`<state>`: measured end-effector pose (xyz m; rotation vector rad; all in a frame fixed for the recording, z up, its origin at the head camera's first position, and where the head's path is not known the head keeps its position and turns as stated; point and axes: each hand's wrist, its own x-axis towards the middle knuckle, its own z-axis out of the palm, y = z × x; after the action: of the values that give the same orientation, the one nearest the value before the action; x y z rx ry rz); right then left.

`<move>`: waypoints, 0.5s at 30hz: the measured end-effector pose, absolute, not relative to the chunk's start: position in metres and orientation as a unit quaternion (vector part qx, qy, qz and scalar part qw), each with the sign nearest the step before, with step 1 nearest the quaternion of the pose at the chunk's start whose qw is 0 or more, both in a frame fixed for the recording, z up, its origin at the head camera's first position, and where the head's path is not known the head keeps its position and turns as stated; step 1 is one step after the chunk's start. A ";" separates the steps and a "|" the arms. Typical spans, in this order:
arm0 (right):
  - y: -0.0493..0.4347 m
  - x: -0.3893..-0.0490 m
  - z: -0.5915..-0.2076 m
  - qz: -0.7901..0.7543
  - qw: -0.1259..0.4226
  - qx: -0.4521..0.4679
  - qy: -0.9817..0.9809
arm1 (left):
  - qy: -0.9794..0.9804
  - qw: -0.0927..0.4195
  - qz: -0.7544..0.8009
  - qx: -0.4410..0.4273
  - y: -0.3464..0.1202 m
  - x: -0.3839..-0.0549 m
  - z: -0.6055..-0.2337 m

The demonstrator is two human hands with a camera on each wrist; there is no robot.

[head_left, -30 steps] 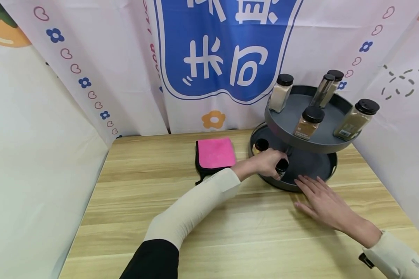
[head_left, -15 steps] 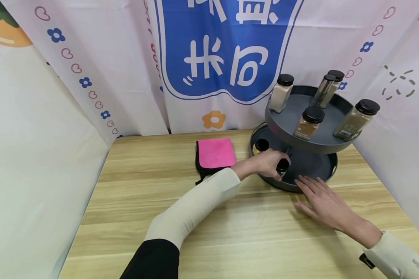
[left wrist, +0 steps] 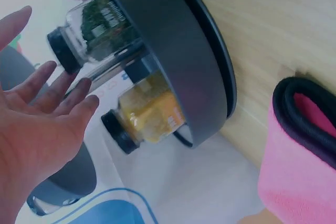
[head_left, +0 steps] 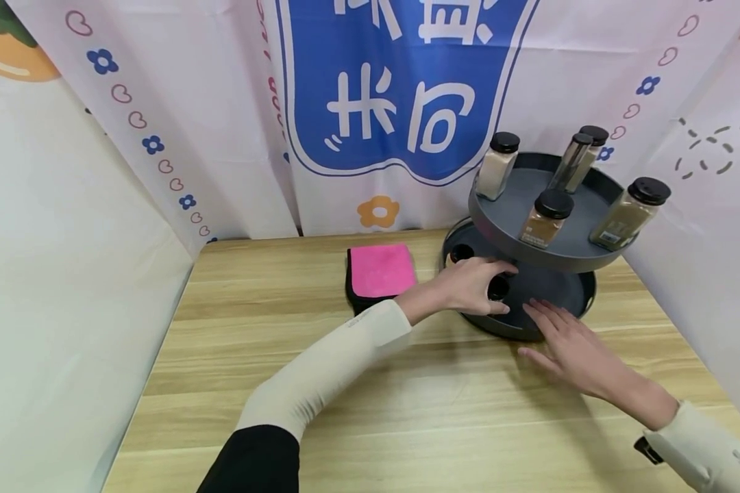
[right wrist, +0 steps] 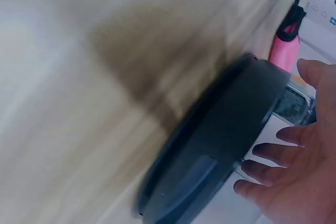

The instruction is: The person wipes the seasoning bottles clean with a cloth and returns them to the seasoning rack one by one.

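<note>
A spice jar of dark green flakes [left wrist: 107,24] with a black lid stands on the lower tray [head_left: 549,291] of a two-tier dark grey rack. My left hand [head_left: 469,286] is spread around its lid; the left wrist view shows the fingers apart from the jar. Beside it on the same tray is a jar of yellow powder [left wrist: 152,109], partly behind my left hand in the head view. At the tray's front rim, my right hand [head_left: 573,349] reaches in with straight fingers, holding nothing. The right wrist view shows its fingertips close over the tray wall [right wrist: 215,145].
Several black-lidded spice jars stand on the upper tray [head_left: 564,236], among them a brown one [head_left: 541,229] and a large greenish one [head_left: 619,222]. A folded pink cloth with black edging [head_left: 382,270] lies left of the rack. A printed curtain [head_left: 240,137] hangs behind the wooden table.
My left hand has let go of the green-flake jar, its thumb and fingers spreading apart. My right hand has lifted slightly at the rim.
</note>
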<state>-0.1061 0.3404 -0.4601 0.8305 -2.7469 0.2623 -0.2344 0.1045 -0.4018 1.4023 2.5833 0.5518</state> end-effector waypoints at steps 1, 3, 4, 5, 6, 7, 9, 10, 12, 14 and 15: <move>0.340 -0.108 -0.457 0.092 0.135 0.283 -0.945 | 0.862 0.069 0.186 0.466 0.101 -0.233 -0.400; 0.338 -0.113 -0.451 0.096 0.144 0.277 -0.945 | 0.864 0.059 0.190 0.462 0.094 -0.230 -0.396; 0.338 -0.116 -0.448 0.097 0.147 0.274 -0.945 | 0.865 0.053 0.194 0.459 0.090 -0.228 -0.395; 0.337 -0.118 -0.444 0.099 0.149 0.271 -0.946 | 0.867 0.048 0.193 0.457 0.085 -0.225 -0.393; 0.335 -0.120 -0.441 0.101 0.149 0.267 -0.947 | 0.868 0.043 0.193 0.455 0.079 -0.223 -0.393; 0.334 -0.122 -0.438 0.101 0.149 0.264 -0.948 | 0.870 0.039 0.194 0.452 0.074 -0.220 -0.392; 0.331 -0.126 -0.431 0.100 0.146 0.257 -0.950 | 0.873 0.028 0.195 0.447 0.061 -0.216 -0.390; 0.330 -0.128 -0.428 0.098 0.145 0.254 -0.951 | 0.873 0.023 0.196 0.445 0.055 -0.214 -0.389; 0.326 -0.132 -0.422 0.096 0.140 0.247 -0.954 | 0.877 0.018 0.199 0.437 0.041 -0.211 -0.386; 0.321 -0.134 -0.417 0.093 0.133 0.242 -0.957 | 0.884 0.011 0.195 0.425 0.026 -0.210 -0.383; 0.317 -0.135 -0.415 0.092 0.128 0.239 -0.958 | 0.889 0.008 0.189 0.418 0.018 -0.210 -0.382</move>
<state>-0.1354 0.3174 -0.4154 0.6963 -2.7867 0.2662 -0.2098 0.0181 -0.3819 1.3052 2.7784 0.5914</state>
